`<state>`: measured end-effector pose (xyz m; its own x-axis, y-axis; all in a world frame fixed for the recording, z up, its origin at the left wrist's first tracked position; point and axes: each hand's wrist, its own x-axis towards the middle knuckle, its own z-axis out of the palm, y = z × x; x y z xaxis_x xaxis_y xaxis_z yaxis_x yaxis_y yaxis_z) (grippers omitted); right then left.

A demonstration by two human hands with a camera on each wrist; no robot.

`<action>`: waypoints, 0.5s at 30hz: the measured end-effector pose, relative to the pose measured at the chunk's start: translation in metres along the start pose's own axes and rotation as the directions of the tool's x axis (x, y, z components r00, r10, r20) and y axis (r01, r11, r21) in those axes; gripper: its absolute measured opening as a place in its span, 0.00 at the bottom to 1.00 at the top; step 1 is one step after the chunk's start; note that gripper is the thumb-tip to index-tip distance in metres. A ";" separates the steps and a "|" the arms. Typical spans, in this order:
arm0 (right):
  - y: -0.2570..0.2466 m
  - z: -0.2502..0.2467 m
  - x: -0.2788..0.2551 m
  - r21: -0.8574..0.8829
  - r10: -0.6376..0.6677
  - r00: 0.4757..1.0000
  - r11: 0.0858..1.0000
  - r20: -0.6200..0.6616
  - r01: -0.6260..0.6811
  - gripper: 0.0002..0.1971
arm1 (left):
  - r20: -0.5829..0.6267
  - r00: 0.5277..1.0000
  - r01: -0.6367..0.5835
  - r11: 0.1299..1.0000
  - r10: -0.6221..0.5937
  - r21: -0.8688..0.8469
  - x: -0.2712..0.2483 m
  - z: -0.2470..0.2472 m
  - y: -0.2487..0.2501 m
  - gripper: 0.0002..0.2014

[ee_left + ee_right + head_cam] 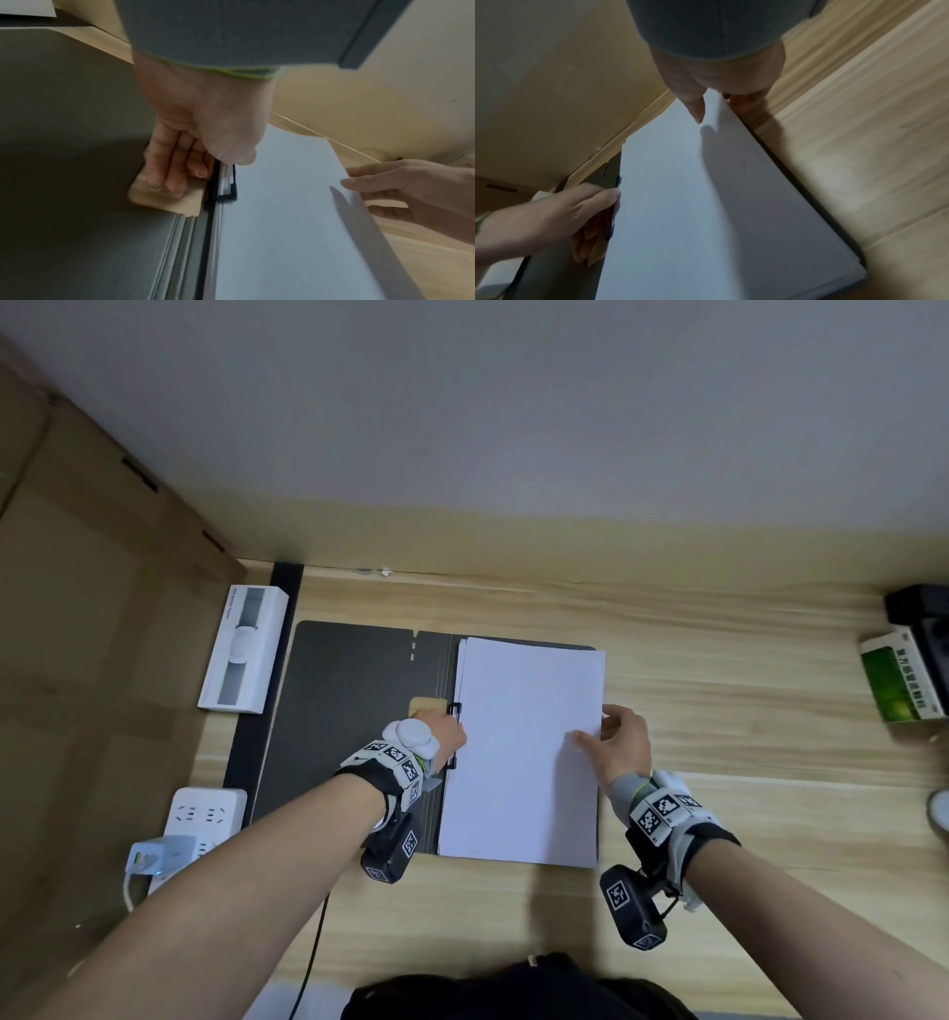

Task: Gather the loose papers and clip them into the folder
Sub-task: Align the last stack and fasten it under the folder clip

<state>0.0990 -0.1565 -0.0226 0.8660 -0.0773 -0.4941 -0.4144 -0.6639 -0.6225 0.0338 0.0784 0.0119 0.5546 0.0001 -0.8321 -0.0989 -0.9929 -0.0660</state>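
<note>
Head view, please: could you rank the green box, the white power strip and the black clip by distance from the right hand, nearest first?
1. Black clip, left of the right hand, across the papers.
2. Green box, far right.
3. White power strip, far left, by the desk edge.

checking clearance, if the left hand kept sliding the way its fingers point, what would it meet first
Probably nothing soon: the left hand points along the spine beside the black clip, over the open folder, toward the wall. Past the folder's far edge lies bare desk. Depth is uncertain.
</note>
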 end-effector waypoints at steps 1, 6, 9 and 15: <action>0.003 -0.001 0.002 -0.002 0.016 1.000 1.000 0.002 -0.016 0.27 | 0.031 1.000 -0.006 0.999 0.005 0.035 0.001 0.000 -0.001 0.15; 0.013 0.002 0.009 0.111 0.143 0.981 0.981 0.132 -0.158 0.24 | 0.035 0.997 -0.072 0.980 0.066 0.187 -0.003 0.003 0.001 0.12; 0.007 0.001 0.012 0.162 0.182 0.974 0.966 0.134 -0.203 0.20 | -0.014 0.998 -0.054 0.993 0.055 0.108 -0.003 0.003 0.000 0.10; -0.001 -0.004 0.013 0.177 0.177 0.977 0.964 0.122 -0.197 0.17 | -0.007 1.000 -0.003 0.996 0.002 -0.092 0.008 0.010 0.000 0.09</action>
<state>0.1120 -0.1598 -0.0256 0.7381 -0.1025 -0.6669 -0.6198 -0.4936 -0.6101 0.0302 0.0799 0.0002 0.5599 -0.0029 -0.8286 -0.0237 -0.9996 -0.0125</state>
